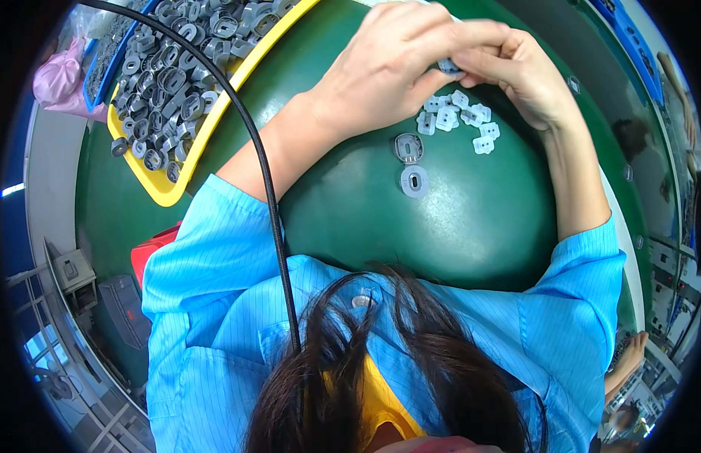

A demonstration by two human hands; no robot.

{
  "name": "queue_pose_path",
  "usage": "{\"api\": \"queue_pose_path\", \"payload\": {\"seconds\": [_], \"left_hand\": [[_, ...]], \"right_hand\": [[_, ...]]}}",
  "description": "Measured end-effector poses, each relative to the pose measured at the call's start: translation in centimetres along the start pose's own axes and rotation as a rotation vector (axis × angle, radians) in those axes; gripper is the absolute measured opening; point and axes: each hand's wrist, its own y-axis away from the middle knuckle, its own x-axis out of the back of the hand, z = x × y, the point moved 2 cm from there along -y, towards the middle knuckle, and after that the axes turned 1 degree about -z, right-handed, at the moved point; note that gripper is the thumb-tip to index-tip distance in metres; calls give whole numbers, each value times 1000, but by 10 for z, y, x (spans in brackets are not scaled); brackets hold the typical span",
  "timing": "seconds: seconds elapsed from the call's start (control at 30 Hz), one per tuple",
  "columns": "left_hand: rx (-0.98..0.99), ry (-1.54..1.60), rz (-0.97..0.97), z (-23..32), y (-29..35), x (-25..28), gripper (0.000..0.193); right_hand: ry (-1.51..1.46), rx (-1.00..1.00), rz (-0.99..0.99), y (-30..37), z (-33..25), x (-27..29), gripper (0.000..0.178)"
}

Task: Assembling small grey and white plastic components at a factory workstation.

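Above the green tabletop [350, 219], my left hand [392, 64] and my right hand [520, 72] meet with fingers closed in a pinch. Between their fingertips is a small grey plastic part [446, 66], mostly hidden by the fingers. Just below the hands lie several small translucent white pads [445, 118] in a loose cluster. A grey oval plastic housing [408, 149] rests on the table nearer to me. Touching or almost touching its near edge is a flat grey ring [415, 182] with a dark slot in the middle.
To the left, a yellow bin [166, 195] holds many grey plastic parts [169, 83]. Beyond it stands a blue bin [96, 94] beside a pink bag [60, 79]. A black cable [252, 136] crosses over my left forearm. A red object [150, 248] sits by my left sleeve. Another person's hand [631, 359] shows at right.
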Motion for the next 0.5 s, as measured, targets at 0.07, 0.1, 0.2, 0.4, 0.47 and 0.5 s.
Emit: {"api": "queue_pose_path", "payload": {"seconds": [0.07, 0.1, 0.2, 0.4, 0.47, 0.5], "left_hand": [[-30, 118, -91, -4, -1, -1, 54], [-16, 120, -115, -4, -1, 1, 54], [-25, 130, -147, -6, 0, 1, 54], [62, 95, -116, -6, -3, 6, 60], [111, 142, -55, -3, -2, 3, 64], [78, 131, 14, -4, -1, 1, 65]], "right_hand": [[31, -16, -81, 3, -5, 6, 29], [75, -11, -101, 3, -8, 7, 29], [256, 34, -32, 5, -8, -2, 13], [150, 86, 106, 4, -2, -6, 30], [-132, 91, 84, 2, 2, -9, 27], [-183, 101, 75, 0, 3, -7, 26]]}}
